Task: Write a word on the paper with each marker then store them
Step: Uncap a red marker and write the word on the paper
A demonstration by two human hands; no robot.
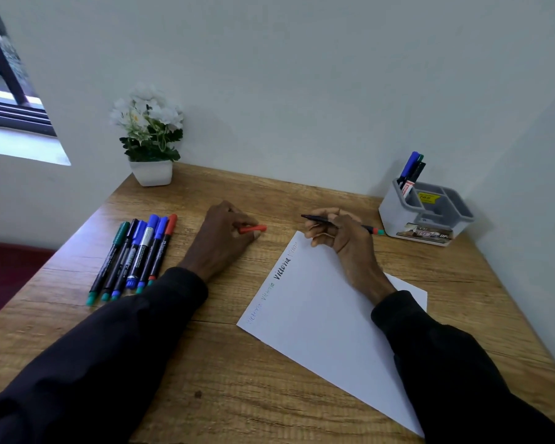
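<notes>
Your dark sleeves [116, 357] come in from the bottom edge, both cut off by the frame. Your left hand [223, 238] lies knuckles up on the desk [205, 379], its fingers closed on a red cap [253, 229]. Your right hand [343, 238] rests on the top corner of the paper [318, 331], fingers pinching an uncapped marker [321, 220], tip pointing left. Four words run along the paper's left edge; only the dark one reads clearly. Six markers [132, 257] lie at left; more stand in the holder [426, 213].
</notes>
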